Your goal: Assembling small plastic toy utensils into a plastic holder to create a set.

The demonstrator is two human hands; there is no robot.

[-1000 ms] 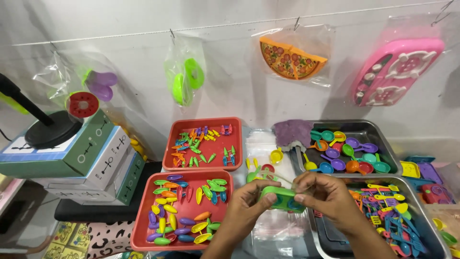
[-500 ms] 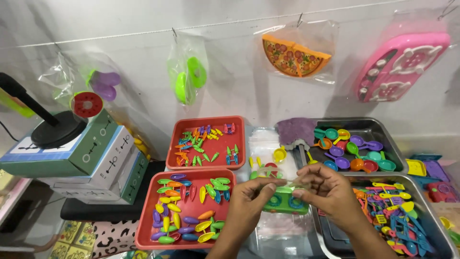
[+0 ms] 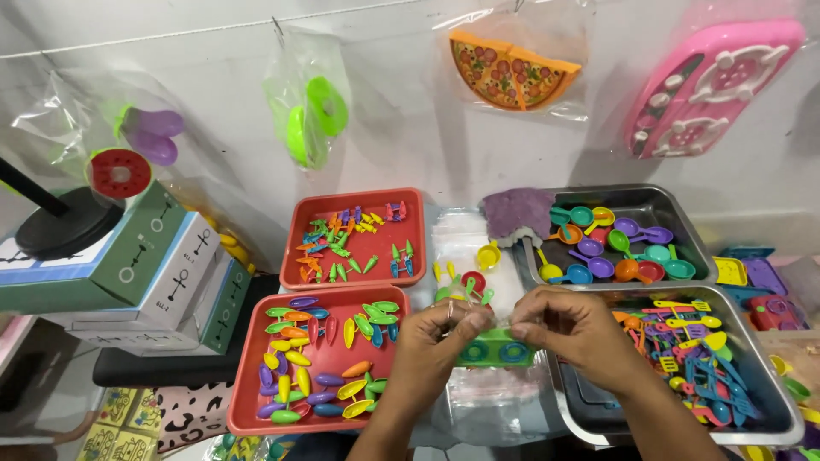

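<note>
We are pinching a green toy piece (image 3: 495, 348) in clear plastic between both hands, left hand (image 3: 444, 337) and right hand (image 3: 572, 329), above the red tray (image 3: 248, 401).

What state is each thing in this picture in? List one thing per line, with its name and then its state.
Green toy block: held between both hands.
Left hand: closed in a grip on the block.
Right hand: closed in a grip on the block.
Near red tray: loaded with coloured pieces.
Far red tray: partly filled.
Far metal tray: holds toy pans.
Toy pizza bag: hanging on the wall.
</note>
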